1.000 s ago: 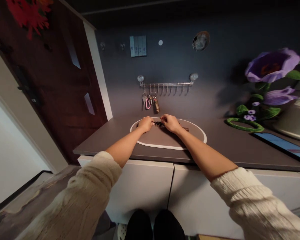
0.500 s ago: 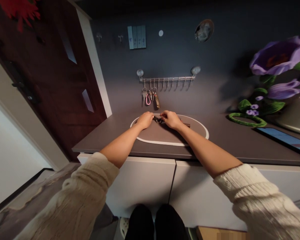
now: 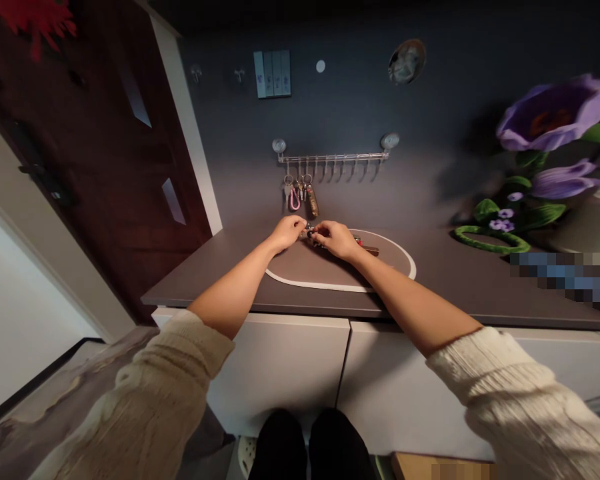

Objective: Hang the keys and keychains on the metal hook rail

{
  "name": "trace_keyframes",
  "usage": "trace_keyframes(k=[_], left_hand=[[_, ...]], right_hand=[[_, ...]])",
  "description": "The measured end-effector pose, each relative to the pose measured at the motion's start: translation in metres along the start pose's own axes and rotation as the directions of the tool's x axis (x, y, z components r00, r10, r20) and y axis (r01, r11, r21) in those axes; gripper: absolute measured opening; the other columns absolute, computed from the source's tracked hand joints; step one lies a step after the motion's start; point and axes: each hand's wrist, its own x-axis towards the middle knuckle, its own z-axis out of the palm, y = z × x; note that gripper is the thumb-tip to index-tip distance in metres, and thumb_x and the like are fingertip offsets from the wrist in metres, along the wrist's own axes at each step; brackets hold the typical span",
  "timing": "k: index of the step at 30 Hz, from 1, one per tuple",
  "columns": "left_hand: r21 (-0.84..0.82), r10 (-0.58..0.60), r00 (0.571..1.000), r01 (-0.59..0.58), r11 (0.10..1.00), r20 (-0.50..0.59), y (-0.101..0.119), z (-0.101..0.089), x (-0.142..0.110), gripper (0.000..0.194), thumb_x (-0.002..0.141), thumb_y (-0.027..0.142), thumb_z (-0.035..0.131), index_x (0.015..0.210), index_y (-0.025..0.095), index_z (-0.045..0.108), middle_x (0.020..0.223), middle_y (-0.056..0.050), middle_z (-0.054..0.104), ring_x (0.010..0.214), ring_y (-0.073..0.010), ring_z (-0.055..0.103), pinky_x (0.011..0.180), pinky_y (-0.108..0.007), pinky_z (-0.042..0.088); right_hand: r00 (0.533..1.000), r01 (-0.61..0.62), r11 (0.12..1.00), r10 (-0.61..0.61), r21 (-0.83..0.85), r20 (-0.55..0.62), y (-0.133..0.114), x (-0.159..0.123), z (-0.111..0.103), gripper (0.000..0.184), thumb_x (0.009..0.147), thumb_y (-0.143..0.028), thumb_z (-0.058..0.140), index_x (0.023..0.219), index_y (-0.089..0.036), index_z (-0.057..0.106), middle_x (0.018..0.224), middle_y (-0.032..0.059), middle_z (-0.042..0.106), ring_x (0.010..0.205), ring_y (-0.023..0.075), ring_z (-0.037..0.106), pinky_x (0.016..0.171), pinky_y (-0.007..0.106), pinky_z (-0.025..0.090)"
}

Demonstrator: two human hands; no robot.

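My left hand [image 3: 287,234] and my right hand [image 3: 337,240] meet over an oval brown mat with a white rim [image 3: 325,287]. Between their fingertips is a small dark, shiny bunch of keys [image 3: 309,231], partly covered by the fingers. My left thumb and forefinger pinch its left end. The fingers of my right hand are closed on its right side. Just beyond my right hand, a flat brown piece [image 3: 371,251] and a small red item lie on the mat, partly hidden by the hand and wrist.
On the wall, a clear hook rail [image 3: 335,158] carries several keys, a pink carabiner [image 3: 295,199] and a brown fob [image 3: 313,200]. Purple flowers [image 3: 555,120] and a green ring [image 3: 493,240] are at the right of the counter [image 3: 445,287]. A dark red door [image 3: 105,167] is at left.
My left hand has lifted slightly and turned, its fingertips now pinching nearer my right hand. The small bunch has risen a little, and my right fingers have closed in on it.
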Motion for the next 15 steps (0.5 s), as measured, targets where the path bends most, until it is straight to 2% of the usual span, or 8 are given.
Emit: trace_keyframes(k=[3,6,11,15], left_hand=[[-0.223,-0.091,0.995,0.098,0.970,0.042,0.0008,0.0023,-0.0002,0.019,0.079,0.019,0.044,0.080,0.010,0.061,0.067,-0.001,0.060,0.059,-0.0075,0.050,0.060,-0.020,0.038],[-0.342,-0.139,0.987,0.157,0.926,0.076,0.0022,0.0036,-0.0010,0.017,0.077,0.020,0.048,0.078,0.011,0.062,0.062,0.001,0.057,0.054,-0.0058,0.047,0.056,-0.019,0.035],[-0.416,-0.127,0.985,0.163,0.895,0.114,0.0045,0.0021,-0.0033,0.018,0.072,0.025,0.054,0.075,0.010,0.063,0.057,0.002,0.054,0.050,-0.0043,0.043,0.051,-0.018,0.029],[-0.434,-0.108,0.984,0.161,0.887,0.145,0.0051,0.0005,-0.0042,0.022,0.069,0.032,0.057,0.071,0.010,0.063,0.054,0.003,0.051,0.048,-0.0042,0.039,0.050,-0.019,0.027]], right_hand=[[0.999,0.019,1.000,-0.019,0.003,-0.027,-0.0018,-0.0005,-0.0003,0.014,0.074,-0.026,0.058,0.080,-0.015,0.062,0.073,0.0028,0.063,0.065,0.0116,0.052,0.063,0.022,0.036],[0.998,0.033,0.999,-0.032,0.012,-0.056,-0.0025,-0.0005,0.0004,0.011,0.072,-0.025,0.059,0.077,-0.015,0.061,0.072,0.0022,0.061,0.065,0.0114,0.051,0.063,0.022,0.035],[0.992,0.037,0.999,-0.036,0.006,-0.120,-0.0015,-0.0005,0.0019,0.010,0.072,-0.025,0.059,0.074,-0.015,0.059,0.072,0.0019,0.060,0.066,0.0116,0.049,0.064,0.023,0.034],[0.991,0.039,0.999,-0.038,0.008,-0.128,-0.0014,-0.0006,0.0010,0.010,0.072,-0.026,0.059,0.072,-0.016,0.059,0.072,0.0020,0.060,0.067,0.0120,0.050,0.064,0.023,0.034]])
